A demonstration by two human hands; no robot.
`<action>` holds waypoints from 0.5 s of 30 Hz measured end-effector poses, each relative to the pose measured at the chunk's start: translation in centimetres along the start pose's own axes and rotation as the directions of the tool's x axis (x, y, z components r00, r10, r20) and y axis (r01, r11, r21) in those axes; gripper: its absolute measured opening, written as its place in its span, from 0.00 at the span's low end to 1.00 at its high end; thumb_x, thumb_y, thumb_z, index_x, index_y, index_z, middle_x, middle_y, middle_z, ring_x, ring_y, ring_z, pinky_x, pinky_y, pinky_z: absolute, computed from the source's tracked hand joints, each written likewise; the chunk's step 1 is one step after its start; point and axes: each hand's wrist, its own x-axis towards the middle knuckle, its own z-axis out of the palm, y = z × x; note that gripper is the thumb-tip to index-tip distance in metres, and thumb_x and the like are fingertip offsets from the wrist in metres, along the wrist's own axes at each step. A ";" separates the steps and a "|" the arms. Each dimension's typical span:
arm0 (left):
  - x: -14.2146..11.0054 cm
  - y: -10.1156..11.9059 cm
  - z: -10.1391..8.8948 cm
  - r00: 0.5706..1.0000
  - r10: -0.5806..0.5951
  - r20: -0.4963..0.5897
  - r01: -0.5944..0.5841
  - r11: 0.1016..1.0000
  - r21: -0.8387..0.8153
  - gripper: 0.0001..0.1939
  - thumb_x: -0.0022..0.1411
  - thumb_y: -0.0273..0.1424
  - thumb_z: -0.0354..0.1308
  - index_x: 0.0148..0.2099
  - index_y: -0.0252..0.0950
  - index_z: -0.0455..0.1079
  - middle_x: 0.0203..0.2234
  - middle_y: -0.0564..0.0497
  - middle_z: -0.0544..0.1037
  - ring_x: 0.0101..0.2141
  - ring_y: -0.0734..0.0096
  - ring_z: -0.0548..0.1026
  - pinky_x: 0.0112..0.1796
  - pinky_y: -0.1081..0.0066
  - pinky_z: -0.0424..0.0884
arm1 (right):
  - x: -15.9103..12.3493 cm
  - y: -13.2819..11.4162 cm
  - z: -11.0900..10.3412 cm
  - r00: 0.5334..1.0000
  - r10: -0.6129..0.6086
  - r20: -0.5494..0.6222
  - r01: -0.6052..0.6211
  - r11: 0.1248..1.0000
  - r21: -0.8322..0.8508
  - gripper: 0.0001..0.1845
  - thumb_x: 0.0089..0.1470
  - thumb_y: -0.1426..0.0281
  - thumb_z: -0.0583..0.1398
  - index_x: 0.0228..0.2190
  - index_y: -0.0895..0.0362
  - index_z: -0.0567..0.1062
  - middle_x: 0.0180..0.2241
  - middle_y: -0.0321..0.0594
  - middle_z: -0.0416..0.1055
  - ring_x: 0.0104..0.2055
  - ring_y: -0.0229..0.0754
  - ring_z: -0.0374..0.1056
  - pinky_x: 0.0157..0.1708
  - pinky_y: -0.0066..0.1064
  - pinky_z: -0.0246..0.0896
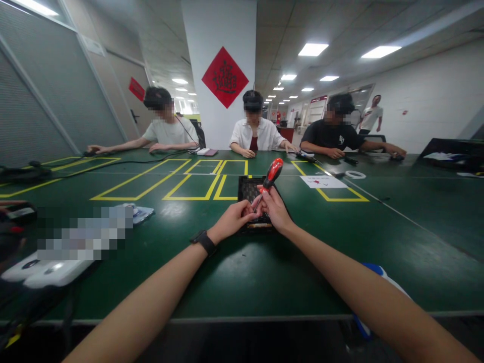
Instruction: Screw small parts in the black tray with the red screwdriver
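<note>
A screwdriver [273,174] with a red and black handle leans up and to the right in my right hand [275,207], its thin shaft slanting down to the left. My right fingers are closed round it low on the handle and along the shaft. Around the shaft's lower end, the fingers of my left hand [238,216] are pinched together; what they hold there is too small to make out. Beneath both hands lies a black open tray-like case [245,187] with a dark patterned inside, partly covered by the hands. My left wrist wears a black band [204,243].
Yellow tape outlines [189,198] mark the green table [170,282]. A printed white sheet [324,182] and a white ring-shaped roll [355,174] lie to the right. White devices [56,272] stand at the left. Several people sit across the table.
</note>
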 end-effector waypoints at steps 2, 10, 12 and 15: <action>0.1 -0.2 0.0 1.000 0.006 -0.002 -0.006 1.000 0.015 0.14 0.58 0.39 0.52 0.29 0.33 0.60 0.22 0.56 0.64 0.24 0.77 0.60 0.27 0.76 0.56 | 0.0 0.0 0.0 1.000 0.003 0.007 -0.003 1.000 0.005 0.17 0.56 0.58 0.50 0.44 0.54 0.59 0.26 0.33 0.69 0.19 0.31 0.64 0.20 0.24 0.57; 0.2 -0.3 -0.2 0.995 0.078 0.062 -0.077 0.997 -0.008 0.12 0.62 0.34 0.45 0.32 0.33 0.65 0.24 0.54 0.67 0.27 0.75 0.63 0.31 0.74 0.58 | 0.0 0.0 -0.1 1.000 0.013 -0.009 -0.013 1.000 0.000 0.17 0.55 0.58 0.51 0.44 0.54 0.59 0.27 0.33 0.69 0.18 0.30 0.62 0.20 0.24 0.56; 0.1 -0.1 -0.1 0.999 0.045 0.022 -0.045 0.999 0.004 0.10 0.60 0.35 0.50 0.32 0.34 0.64 0.24 0.55 0.65 0.26 0.76 0.62 0.29 0.75 0.57 | -0.1 -0.1 0.0 1.000 0.001 -0.010 -0.002 1.000 -0.019 0.17 0.55 0.58 0.51 0.44 0.54 0.59 0.28 0.33 0.69 0.19 0.30 0.62 0.20 0.24 0.56; 0.0 -0.1 0.0 1.000 -0.010 -0.010 0.010 1.000 -0.005 0.10 0.56 0.36 0.54 0.32 0.34 0.62 0.22 0.57 0.64 0.24 0.77 0.60 0.26 0.76 0.56 | -0.2 -0.1 0.2 1.000 -0.008 0.000 0.008 0.999 -0.052 0.18 0.55 0.57 0.51 0.44 0.53 0.59 0.28 0.33 0.69 0.19 0.30 0.63 0.20 0.24 0.56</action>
